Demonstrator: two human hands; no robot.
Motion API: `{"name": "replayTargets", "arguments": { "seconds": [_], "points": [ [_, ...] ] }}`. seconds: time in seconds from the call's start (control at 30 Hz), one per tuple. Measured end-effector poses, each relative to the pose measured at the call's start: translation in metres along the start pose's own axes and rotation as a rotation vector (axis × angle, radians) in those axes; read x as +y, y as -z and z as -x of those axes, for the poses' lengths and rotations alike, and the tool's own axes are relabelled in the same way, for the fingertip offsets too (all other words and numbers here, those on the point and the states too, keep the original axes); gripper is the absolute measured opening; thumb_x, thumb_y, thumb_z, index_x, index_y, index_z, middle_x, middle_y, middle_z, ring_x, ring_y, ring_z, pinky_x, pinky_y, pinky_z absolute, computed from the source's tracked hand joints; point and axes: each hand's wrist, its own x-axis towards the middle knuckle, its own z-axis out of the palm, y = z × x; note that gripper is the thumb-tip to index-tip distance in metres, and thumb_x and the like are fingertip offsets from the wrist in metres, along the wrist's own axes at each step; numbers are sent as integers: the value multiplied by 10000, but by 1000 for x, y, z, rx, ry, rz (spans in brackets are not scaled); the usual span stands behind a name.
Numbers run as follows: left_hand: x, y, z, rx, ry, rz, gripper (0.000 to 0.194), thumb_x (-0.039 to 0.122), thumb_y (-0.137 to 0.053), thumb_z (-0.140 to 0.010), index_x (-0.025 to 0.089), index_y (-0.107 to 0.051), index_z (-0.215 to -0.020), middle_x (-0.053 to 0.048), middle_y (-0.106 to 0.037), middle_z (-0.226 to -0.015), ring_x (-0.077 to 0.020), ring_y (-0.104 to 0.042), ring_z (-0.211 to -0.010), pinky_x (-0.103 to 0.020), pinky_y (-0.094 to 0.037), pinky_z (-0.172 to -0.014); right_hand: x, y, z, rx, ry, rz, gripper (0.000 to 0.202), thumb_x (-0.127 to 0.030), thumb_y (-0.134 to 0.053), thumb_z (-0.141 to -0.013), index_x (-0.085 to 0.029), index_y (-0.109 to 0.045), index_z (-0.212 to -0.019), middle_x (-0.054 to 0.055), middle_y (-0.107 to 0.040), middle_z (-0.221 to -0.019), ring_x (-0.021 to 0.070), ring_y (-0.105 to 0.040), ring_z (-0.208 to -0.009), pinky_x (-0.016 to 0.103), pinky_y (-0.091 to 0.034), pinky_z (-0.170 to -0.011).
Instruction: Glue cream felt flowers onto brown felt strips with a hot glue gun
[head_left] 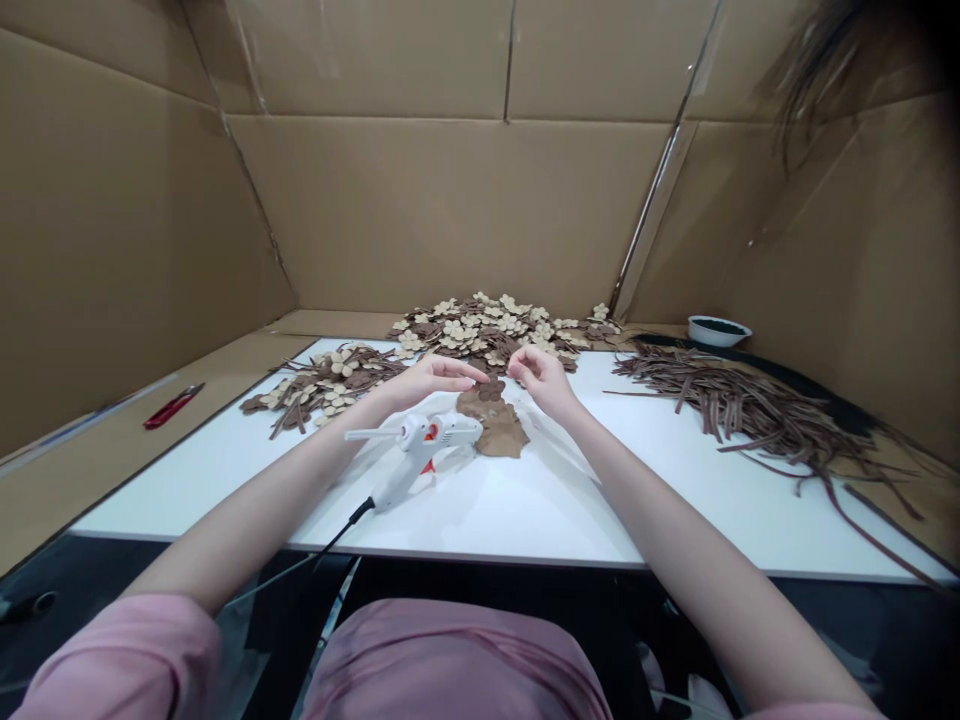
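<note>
A brown flower lies at the top end of a tan leather-like piece on the white board. My left hand is beside the flower, its fingers stretched toward it. On the other side my right hand has its fingers curled together just off the flower; whatever they may hold is too small to make out. A white glue gun with an orange trigger rests on the board below my left hand, its nozzle side near the tan piece.
Brown and cream flowers are heaped at the back. A smaller pile sits left, brown strips right. A red-handled cutter lies far left; a white bowl stands back right. Cardboard walls surround the board.
</note>
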Motion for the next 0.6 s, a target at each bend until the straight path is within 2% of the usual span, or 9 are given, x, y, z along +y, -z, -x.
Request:
{"name": "replayTargets", "arguments": {
  "seconds": [0.13,0.23,0.43,0.6],
  "points": [
    [-1,2,-1,9,4,-22,428,374,-729,-762,151,-714,-1127,-108,-733,-981,-184,-664,-799,-274,-497,-703,3,0,-2,-10,1,-73,382,-576,-527,-842,-212,-489,-733,8,-551,-690,154,-545,-675,283,-436,-665],
    [-1,2,0,2,3,-29,431,384,-724,-768,159,-713,-1135,-109,-735,-971,-182,-664,-804,-276,-495,-710,0,0,-2,-2,8,-132,487,-696,-518,-803,-220,-473,-714,12,-561,-684,155,-544,-668,289,-451,-672],
    [1,2,0,-17,-26,-55,405,386,-720,-767,174,-727,-1112,-102,-734,-1016,-196,-664,-856,-283,-502,-745,-15,1,0,-59,-83,-246,517,-737,-525,-777,-228,-439,-756,71,-719,-884,192,-643,-873,327,-489,-807],
    [3,1,0,-64,-26,-42,404,365,-708,-782,171,-712,-1136,-110,-718,-1082,-201,-669,-904,-290,-505,-782,-17,-3,1,-76,-68,-231,533,-762,-510,-765,-233,-446,-764,33,-678,-691,174,-608,-712,314,-478,-743]
  ]
}}
